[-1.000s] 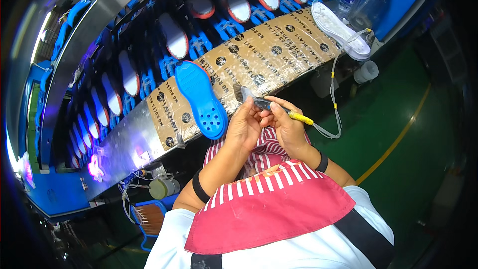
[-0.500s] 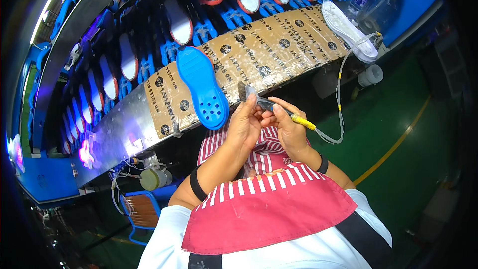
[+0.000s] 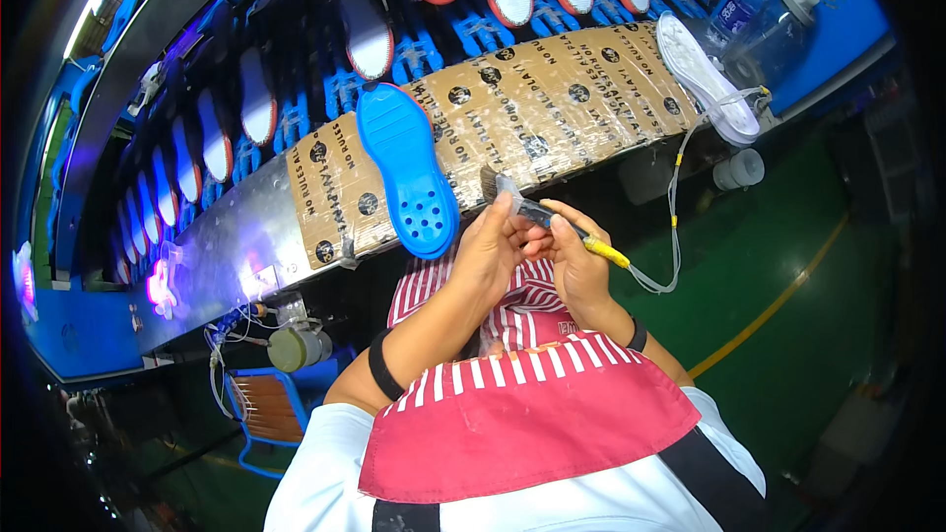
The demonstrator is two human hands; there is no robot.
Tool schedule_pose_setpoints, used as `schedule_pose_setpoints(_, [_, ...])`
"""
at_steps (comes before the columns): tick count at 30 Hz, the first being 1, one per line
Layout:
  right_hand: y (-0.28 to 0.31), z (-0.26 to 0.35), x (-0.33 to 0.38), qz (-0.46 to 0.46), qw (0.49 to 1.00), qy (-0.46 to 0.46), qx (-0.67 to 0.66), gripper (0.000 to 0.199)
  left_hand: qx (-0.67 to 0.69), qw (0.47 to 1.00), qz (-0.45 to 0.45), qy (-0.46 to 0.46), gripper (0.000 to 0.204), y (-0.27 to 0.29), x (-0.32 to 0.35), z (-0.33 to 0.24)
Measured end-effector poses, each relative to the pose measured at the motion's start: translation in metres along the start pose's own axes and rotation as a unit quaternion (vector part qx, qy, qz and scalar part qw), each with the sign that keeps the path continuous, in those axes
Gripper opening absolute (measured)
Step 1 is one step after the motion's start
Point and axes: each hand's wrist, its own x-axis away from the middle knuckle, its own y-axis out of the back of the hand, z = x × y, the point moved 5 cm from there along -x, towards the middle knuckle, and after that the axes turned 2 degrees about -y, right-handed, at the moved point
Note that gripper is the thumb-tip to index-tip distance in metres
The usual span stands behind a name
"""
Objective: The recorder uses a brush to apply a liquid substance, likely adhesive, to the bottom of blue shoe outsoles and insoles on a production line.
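Note:
Both my hands are close together in front of the bench edge, around a brush (image 3: 533,212) with dark bristles and a dark handle. My left hand (image 3: 485,254) pinches it near the wrapped base of the bristles. My right hand (image 3: 581,274) grips the handle near its yellow-taped end, where a thin clear tube (image 3: 679,192) is attached. The bristles point up and to the left. Just left of the brush lies a blue shoe sole (image 3: 407,167) with round holes in its near end, slightly overhanging the bench edge. No hand touches it.
Taped cardboard (image 3: 552,108) covers the bench. A white sole-shaped piece (image 3: 708,79) lies at the right, near a bottle (image 3: 737,8) and a clear jug (image 3: 774,34). Behind, shoes (image 3: 367,34) stand sole-outward in a row above blue holders. A chair (image 3: 266,404) is at lower left.
The bench and its contents have shifted slightly in the picture as the view moved. Both hands keep their hold on the brush, with little other movement.

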Motion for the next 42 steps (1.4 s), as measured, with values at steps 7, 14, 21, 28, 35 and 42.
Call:
schedule_pose_setpoints(7, [0.003, 0.028, -0.003, 0.057, 0.989, 0.086, 0.111, 0.034, -0.424, 0.792, -0.116, -0.422, 0.016, 0.055, 0.061, -0.081])
schedule_pose_setpoints(14, [-0.003, 0.047, -0.022, 0.106, 0.988, 0.094, -0.065, 0.039, -0.487, 0.825, -0.198, -0.207, 0.043, 0.116, 0.042, -0.101])
schedule_pose_setpoints(21, [-0.015, 0.073, -0.027, 0.106, 0.984, 0.081, -0.115, 0.050, -0.164, 0.964, -0.145, -0.148, 0.064, 0.103, 0.029, -0.089])
schedule_pose_setpoints(28, [0.000, 0.073, -0.025, 0.051, 0.980, 0.082, -0.172, 0.035, 0.194, 0.980, 0.038, -0.031, 0.064, 0.101, 0.044, -0.068])
schedule_pose_setpoints(35, [-0.015, 0.073, -0.023, 0.065, 0.990, 0.084, -0.092, 0.025, 0.203, 0.966, 0.162, 0.006, 0.077, 0.079, 0.021, -0.061])
schedule_pose_setpoints(42, [-0.015, 0.077, -0.015, 0.102, 0.993, 0.059, 0.003, 0.027, 0.113, 0.963, 0.233, -0.074, 0.086, 0.056, 0.036, -0.079])
